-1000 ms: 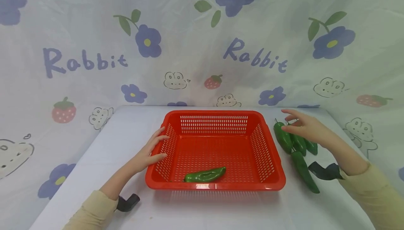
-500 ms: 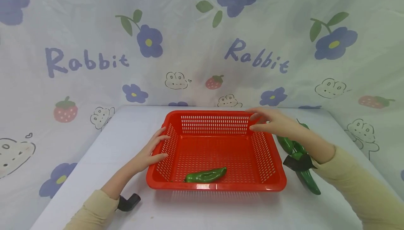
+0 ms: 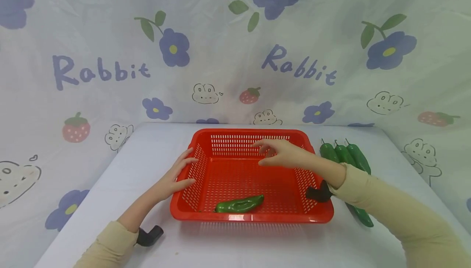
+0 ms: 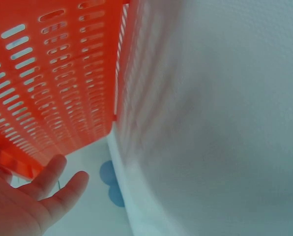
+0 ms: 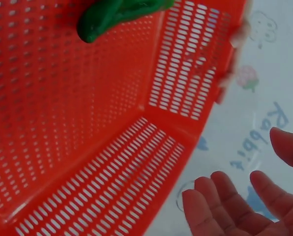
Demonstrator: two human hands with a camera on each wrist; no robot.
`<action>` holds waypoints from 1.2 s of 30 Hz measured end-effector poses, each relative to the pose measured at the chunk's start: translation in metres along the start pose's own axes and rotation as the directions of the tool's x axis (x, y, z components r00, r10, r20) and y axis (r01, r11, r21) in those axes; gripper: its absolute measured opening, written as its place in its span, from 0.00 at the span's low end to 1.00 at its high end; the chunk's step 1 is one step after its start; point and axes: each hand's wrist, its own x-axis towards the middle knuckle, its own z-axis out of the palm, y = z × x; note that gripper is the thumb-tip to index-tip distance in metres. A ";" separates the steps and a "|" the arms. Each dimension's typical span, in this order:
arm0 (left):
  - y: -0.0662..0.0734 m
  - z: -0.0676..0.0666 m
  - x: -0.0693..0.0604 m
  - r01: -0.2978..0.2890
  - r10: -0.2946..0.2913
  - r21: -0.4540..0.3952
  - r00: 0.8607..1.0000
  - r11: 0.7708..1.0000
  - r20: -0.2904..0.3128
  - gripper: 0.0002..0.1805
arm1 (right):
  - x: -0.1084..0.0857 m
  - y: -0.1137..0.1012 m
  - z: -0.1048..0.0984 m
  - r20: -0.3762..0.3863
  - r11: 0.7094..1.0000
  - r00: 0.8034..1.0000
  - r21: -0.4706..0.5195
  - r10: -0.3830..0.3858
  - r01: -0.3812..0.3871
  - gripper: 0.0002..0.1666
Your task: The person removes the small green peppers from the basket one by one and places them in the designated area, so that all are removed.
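Observation:
A red perforated plastic basket (image 3: 252,216) stands on the white table. One green pepper (image 3: 240,204) lies inside near its front wall. At the left rim my left hand (image 3: 170,180) rests with fingers spread and fingertips over the edge; the left wrist view has part of this hand (image 4: 26,204) beside the slotted wall. My right hand (image 3: 281,153) hovers over the basket's back right part. Its fingers bend loosely and nothing is in them, as the right wrist view of the hand (image 5: 240,209) also shows. The pepper (image 5: 114,15) appears at that view's top.
Several more green peppers (image 3: 358,157) lie on the table (image 3: 235,245) right of the basket, some partly hidden by my right sleeve (image 3: 393,204). A patterned cloth (image 3: 228,47) hangs behind the table. Black camera mounts (image 3: 149,236) jut from both wrists.
My right hand has moved left, from above the peppers at the right to over the basket, carrying nothing. The left hand and the pepper in the basket stay put.

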 end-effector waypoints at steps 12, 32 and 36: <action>-0.001 0.000 -0.001 -0.019 0.019 0.016 1.000 1.000 -0.002 0.30 | 0.030 0.001 0.040 0.172 0.996 0.983 -0.058 -0.058 0.069 0.27; 0.000 0.000 -0.002 -0.006 0.006 0.003 1.000 1.000 -0.003 0.30 | 0.050 0.003 0.081 0.475 0.988 0.880 -0.138 0.000 0.075 0.25; 0.000 0.000 -0.001 -0.011 0.011 0.001 1.000 1.000 -0.005 0.30 | 0.051 0.003 0.086 0.500 0.982 0.866 -0.161 -0.010 0.104 0.24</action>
